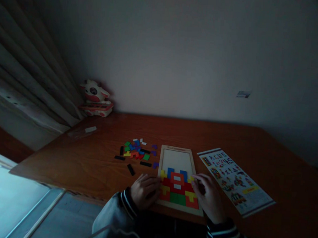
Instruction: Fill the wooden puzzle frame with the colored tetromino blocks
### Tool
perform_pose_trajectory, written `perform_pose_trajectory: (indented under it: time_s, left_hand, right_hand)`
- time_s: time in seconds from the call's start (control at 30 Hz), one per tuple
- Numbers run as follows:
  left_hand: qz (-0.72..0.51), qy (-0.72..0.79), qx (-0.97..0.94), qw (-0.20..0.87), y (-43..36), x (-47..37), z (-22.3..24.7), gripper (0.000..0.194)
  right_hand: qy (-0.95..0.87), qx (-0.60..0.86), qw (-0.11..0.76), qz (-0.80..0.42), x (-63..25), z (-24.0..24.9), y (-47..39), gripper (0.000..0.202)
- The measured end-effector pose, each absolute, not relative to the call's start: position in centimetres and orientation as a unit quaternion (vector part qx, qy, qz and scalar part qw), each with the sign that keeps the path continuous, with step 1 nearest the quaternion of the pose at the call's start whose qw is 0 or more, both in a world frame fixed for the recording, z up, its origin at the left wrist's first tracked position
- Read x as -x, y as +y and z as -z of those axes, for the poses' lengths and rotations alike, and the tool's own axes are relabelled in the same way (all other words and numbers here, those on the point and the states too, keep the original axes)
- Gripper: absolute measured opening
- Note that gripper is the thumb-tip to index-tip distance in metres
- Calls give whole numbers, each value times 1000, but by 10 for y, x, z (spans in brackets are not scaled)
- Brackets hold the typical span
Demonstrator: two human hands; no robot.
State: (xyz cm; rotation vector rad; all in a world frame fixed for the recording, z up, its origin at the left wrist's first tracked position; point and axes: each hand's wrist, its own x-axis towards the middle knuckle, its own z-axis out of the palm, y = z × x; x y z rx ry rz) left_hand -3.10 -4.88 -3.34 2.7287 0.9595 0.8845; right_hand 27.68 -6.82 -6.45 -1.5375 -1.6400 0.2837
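Observation:
In front of me lies a wooden puzzle board [162,155], its lower part filled with red, green, orange, yellow and blue pieces and its upper part bare. My left hand [145,191] rests at the board's left edge, fingers curled against the frame. At the right edge, my right hand [207,195] has its thumb and forefinger closed about a small yellow piece [190,179], which lies beside a blue piece [184,175]. A red-orange piece [177,174] surrounds a white one near the middle. The fingers partly cover both side edges of the board.
Left of the board lies a loose pile of coloured puzzle pieces [136,149], with black strips [131,169] around it. A printed pattern sheet [235,181] lies at the right. A cow-shaped toy [96,98] stands at the back left, near a curtain [31,62].

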Motion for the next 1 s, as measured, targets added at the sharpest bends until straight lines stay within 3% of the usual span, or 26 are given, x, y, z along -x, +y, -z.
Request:
perform_pose_trajectory:
  time_s: [0.5,0.7,0.77,0.9,1.0]
  left_hand:
    - [-332,406,-850,49,-49,33,34,25]
    - [-367,497,-786,-11,-33,68,43,29]
    - [-343,527,-777,-37,-24,88,45,41]
    - [-250,586,-770,-36,-5,130,43,84]
    - [-196,614,-765,-12,5,155,43,96]
  right_hand:
    - [-637,614,452,-113,-281,61,-76,35]
    - [-632,617,452,-129,-285,67,-74,36]
    - [-629,620,449,-138,-287,69,-74,37]
    - [-639,630,422,-129,-291,69,-75,38]
    - [-642,637,408,-123,-292,68,-76,39]
